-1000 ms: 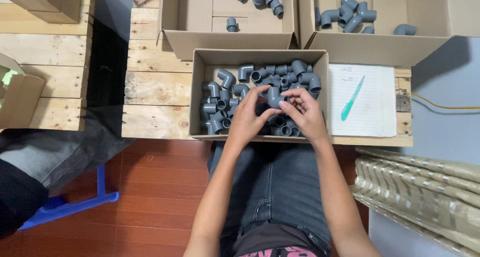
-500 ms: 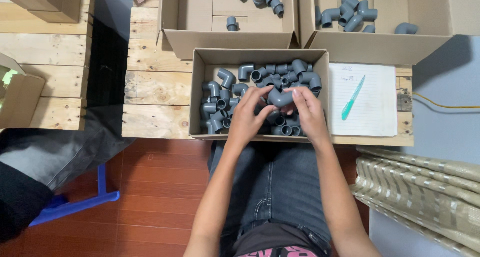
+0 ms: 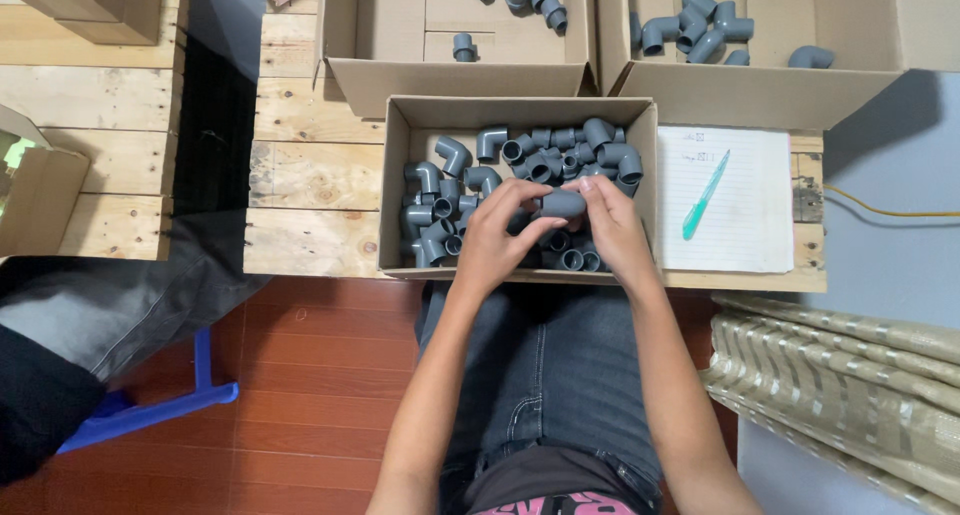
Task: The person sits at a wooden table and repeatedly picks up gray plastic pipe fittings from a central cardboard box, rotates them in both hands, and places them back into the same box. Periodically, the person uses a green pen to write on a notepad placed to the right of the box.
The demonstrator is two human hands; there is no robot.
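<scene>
while pinched between both hands' fingertips, grey pipe fitting [image 3: 562,204] above box [image 3: 398,165]

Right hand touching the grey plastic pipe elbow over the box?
Touching. The head view shows the right hand fingertips pressed on the grey plastic pipe elbow.

Grey pipe elbows [image 3: 520,165], brown cardboard box [image 3: 520,112], teal pen [image 3: 705,196].

1. The pipe elbows under the left hand [image 3: 497,237] and right hand [image 3: 612,233] are hidden in the cardboard box [image 3: 395,190]
2. The two far boxes [image 3: 345,35] are cut off by the top edge
3. The writing on the notepad [image 3: 735,225] is too small to be made out
4. A person in grey trousers [image 3: 110,305] is cropped at the left edge
</scene>
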